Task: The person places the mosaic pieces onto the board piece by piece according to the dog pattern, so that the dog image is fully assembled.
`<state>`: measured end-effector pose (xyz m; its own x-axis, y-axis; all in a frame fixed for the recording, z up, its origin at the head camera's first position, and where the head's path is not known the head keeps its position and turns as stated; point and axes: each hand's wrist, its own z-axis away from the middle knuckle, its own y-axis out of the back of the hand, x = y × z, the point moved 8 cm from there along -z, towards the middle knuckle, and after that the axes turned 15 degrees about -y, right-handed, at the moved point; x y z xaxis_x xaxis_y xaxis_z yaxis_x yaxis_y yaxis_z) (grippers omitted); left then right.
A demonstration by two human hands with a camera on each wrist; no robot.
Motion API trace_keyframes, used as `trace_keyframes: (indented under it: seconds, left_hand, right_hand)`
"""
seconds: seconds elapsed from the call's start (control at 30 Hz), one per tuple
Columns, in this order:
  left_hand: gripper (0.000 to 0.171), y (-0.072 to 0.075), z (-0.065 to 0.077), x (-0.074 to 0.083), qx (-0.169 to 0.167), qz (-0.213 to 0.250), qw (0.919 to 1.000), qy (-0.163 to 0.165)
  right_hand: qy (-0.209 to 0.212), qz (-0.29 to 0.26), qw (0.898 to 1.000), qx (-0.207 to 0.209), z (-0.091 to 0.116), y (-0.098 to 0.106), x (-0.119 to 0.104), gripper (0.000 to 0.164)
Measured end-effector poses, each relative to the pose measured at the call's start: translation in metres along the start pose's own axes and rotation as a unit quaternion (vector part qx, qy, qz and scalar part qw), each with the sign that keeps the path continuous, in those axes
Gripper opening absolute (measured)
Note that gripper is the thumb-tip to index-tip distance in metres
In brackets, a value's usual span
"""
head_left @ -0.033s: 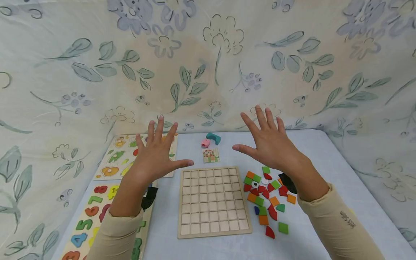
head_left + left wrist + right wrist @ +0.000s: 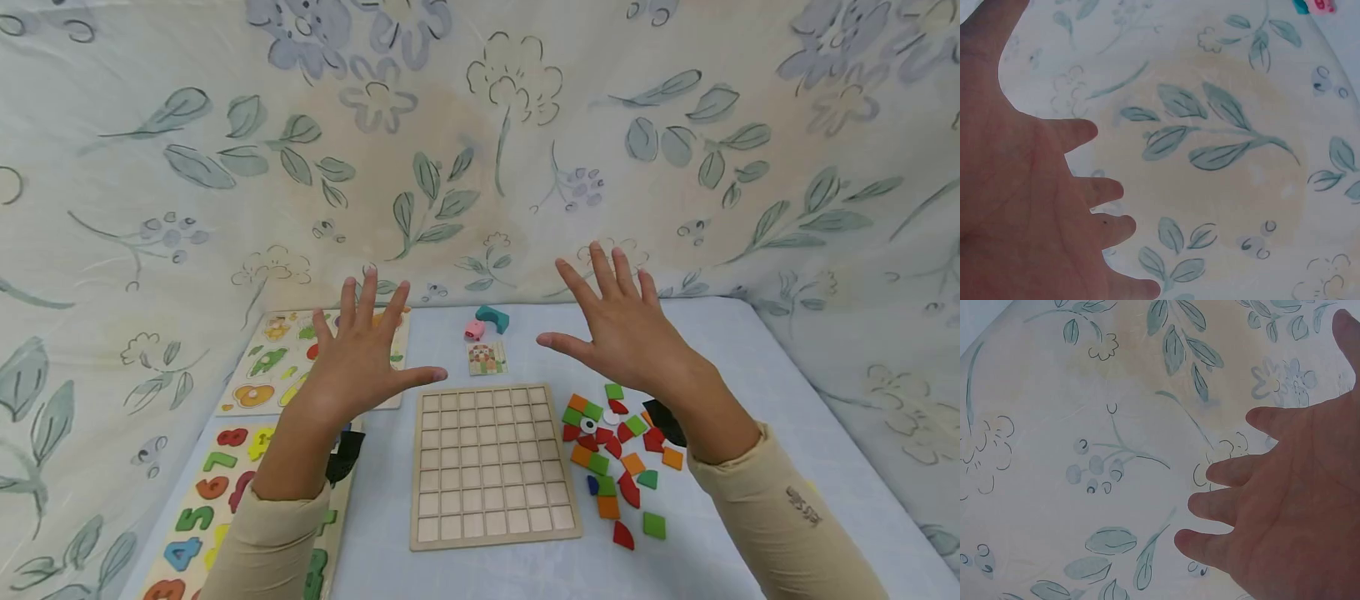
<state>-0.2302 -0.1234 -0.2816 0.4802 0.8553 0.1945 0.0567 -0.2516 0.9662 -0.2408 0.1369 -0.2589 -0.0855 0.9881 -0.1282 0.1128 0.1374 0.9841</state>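
Observation:
My left hand (image 2: 354, 367) is held up with its fingers spread, overlapping the fruit-and-vegetable puzzle board (image 2: 247, 367) in the head view. On the other side my right hand (image 2: 626, 337) is raised the same way, fingers apart, beyond the scattered colored pieces. Neither hand holds anything. Between the forearms lies a wooden grid board (image 2: 491, 467) with bare square cells. To its right are several flat pieces: green squares (image 2: 654, 526), orange squares (image 2: 608, 507) and red quarter-round pieces (image 2: 623, 536). Each wrist view shows a bare palm against the patterned cloth.
Behind the grid board lie a small picture card (image 2: 487, 359), a pink block (image 2: 474, 331) and a teal curved block (image 2: 492, 317). A number puzzle board (image 2: 341, 533) lies at the left front. Flowered cloth (image 2: 480, 167) stands behind the white tabletop (image 2: 712, 350).

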Motion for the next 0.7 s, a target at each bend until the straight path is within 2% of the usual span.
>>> trace_keyframes:
  seconds: [0.27, 0.37, 0.47, 0.57, 0.7]
  left_hand:
    - [0.112, -0.003, 0.001, 0.000, -0.002, 0.001, 1.0000, -0.004]
    - [0.112, -0.013, 0.003, -0.002, -0.015, 0.011, 0.9997, -0.015]
    - [0.112, -0.041, 0.007, -0.007, -0.051, 0.022, 0.9980, -0.031]
    - [0.110, -0.084, 0.017, -0.015, -0.109, 0.044, 0.9922, -0.042]
    - [0.110, -0.140, 0.036, -0.025, -0.192, 0.090, 0.9771, -0.024]
  right_hand:
    - [0.001, -0.007, 1.000, 0.001, 0.001, 0.000, -0.001, 0.088]
    - [0.008, -0.011, 1.000, -0.005, -0.002, -0.008, 0.001, 0.083]
    - [0.010, -0.010, 0.999, -0.034, -0.007, -0.033, 0.015, 0.070]
    - [-0.007, -0.010, 0.995, -0.096, -0.009, -0.078, 0.042, 0.052]
    - [-0.075, -0.010, 0.977, -0.201, -0.003, -0.138, 0.085, 0.039]
